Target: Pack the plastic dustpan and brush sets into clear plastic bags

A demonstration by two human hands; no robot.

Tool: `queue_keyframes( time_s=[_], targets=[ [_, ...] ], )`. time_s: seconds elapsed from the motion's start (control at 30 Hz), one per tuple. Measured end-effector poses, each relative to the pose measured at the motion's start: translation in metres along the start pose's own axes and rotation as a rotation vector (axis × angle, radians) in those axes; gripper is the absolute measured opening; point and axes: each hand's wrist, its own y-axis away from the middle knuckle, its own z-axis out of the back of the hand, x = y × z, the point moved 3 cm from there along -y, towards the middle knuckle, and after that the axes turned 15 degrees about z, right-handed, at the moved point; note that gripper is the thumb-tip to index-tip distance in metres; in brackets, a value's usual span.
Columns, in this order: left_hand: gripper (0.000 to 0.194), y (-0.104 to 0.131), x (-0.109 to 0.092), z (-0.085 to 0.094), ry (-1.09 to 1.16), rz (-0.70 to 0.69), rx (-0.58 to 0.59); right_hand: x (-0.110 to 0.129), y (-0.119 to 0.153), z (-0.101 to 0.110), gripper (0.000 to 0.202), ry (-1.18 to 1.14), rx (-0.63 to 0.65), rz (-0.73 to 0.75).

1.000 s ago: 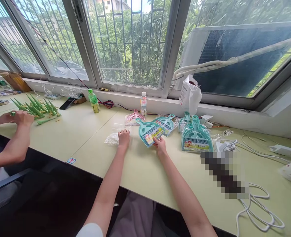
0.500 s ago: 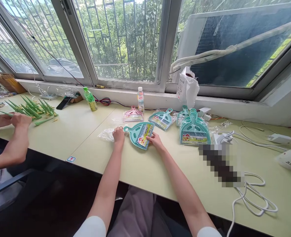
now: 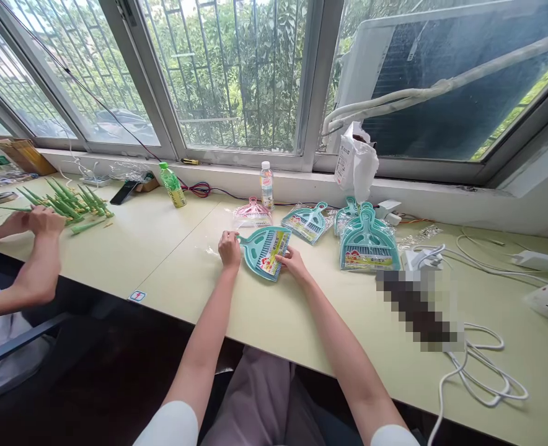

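A teal toy dustpan [image 3: 254,246] with a small brush and a yellow printed card is held tilted just above the table. My left hand [image 3: 230,250] is closed at its handle end, covering the loop. Thin clear plastic shows faintly beside that hand. My right hand [image 3: 292,265] pinches the wide edge near the card, thumb on top. Behind it lie a wrapped pink dustpan set [image 3: 252,214] and a wrapped teal dustpan set [image 3: 305,223]. More wrapped teal sets [image 3: 369,241] are stacked to the right.
A green-capped bottle [image 3: 172,186] and a clear bottle [image 3: 266,186] stand near the windowsill. White cables [image 3: 488,365] and a pixelated dark item [image 3: 416,310] lie right. At left, a co-worker's hands [image 3: 44,220] work beside green pointed pieces [image 3: 69,201].
My left hand has moved right onto the handle end of the dustpan. The clear plastic left of it shows less. My right hand keeps its hold.
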Motion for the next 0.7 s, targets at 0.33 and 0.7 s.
queue_keyframes(
  time_s=[0.33, 0.7],
  targets=[
    [0.03, 0.022, -0.027, 0.003, 0.243, -0.155, 0.082, 0.001, -0.002, 0.003, 0.042, 0.013, -0.068, 0.086],
    [0.09, 0.0, 0.001, -0.033, 1.076, 0.621, 0.503, 0.006, -0.005, 0.013, 0.049, -0.058, -0.259, 0.179]
  ],
)
